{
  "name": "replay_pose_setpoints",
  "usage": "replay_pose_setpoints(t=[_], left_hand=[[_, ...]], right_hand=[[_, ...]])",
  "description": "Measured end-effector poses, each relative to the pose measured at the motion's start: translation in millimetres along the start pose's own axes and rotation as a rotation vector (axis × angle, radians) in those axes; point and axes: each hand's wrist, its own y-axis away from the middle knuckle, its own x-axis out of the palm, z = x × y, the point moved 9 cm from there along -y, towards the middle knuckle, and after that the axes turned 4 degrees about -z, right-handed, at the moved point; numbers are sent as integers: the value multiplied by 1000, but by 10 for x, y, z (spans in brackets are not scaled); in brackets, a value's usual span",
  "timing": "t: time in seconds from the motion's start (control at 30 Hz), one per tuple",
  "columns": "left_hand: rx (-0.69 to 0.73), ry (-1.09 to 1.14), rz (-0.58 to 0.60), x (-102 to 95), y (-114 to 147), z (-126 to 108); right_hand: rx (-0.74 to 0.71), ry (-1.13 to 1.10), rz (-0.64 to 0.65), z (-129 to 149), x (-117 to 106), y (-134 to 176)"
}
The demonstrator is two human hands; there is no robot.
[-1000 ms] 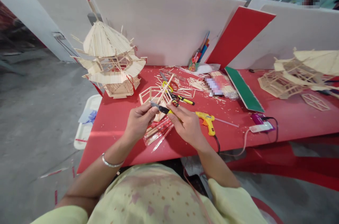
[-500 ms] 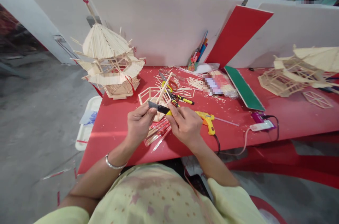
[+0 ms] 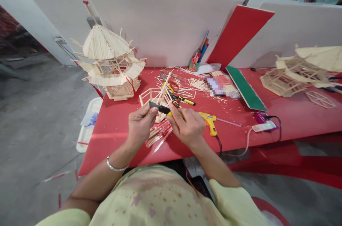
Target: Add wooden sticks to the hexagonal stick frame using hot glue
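My right hand (image 3: 188, 124) is closed around the handle of a yellow-and-black utility knife (image 3: 162, 109), its blade pointing left. My left hand (image 3: 141, 122) pinches thumb against forefinger right at the blade tip. A pale wooden stick (image 3: 166, 85) slants up and away from those fingertips, crossing behind the blade; its lower end is hidden. Beneath and beyond the hands sits a small open stick frame (image 3: 145, 94). Clear-and-red packets of sticks (image 3: 160, 134) lie on the table just below the knife.
On the red table (image 3: 112, 122) stand a stick pagoda (image 3: 107, 46) at left and another stick model (image 3: 288, 72) at right. A yellow glue gun (image 3: 210, 122), pliers (image 3: 187, 100), loose sticks (image 3: 197, 84), a green board (image 3: 247, 88) and a power strip (image 3: 264, 126) lie around.
The stick's upper end has swung slightly left. My right hand has turned a little on the knife, and the blade stays by my left fingertips. A person behind the boards has shifted.
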Motion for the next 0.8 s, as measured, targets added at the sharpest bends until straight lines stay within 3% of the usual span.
replay_pose_setpoints(t=[0.1, 0.27, 0.33, 0.47, 0.63, 0.8], left_hand=[[-62, 21, 20, 18, -2, 52], [-163, 180, 32, 40, -12, 36], [-199, 251, 8, 25, -38, 34], [-236, 360, -25, 48, -71, 71], [-269, 373, -14, 150, -6, 115], [-81, 140, -23, 20, -27, -42]], right_hand=[[106, -159, 34, -92, 37, -29], [435, -876, 298, -265, 351, 23], [604, -1045, 329, -314, 451, 82], [870, -1095, 256, -284, 570, 184], [902, -1145, 213, -25, 658, 190], [877, -1002, 123, -113, 541, 218]])
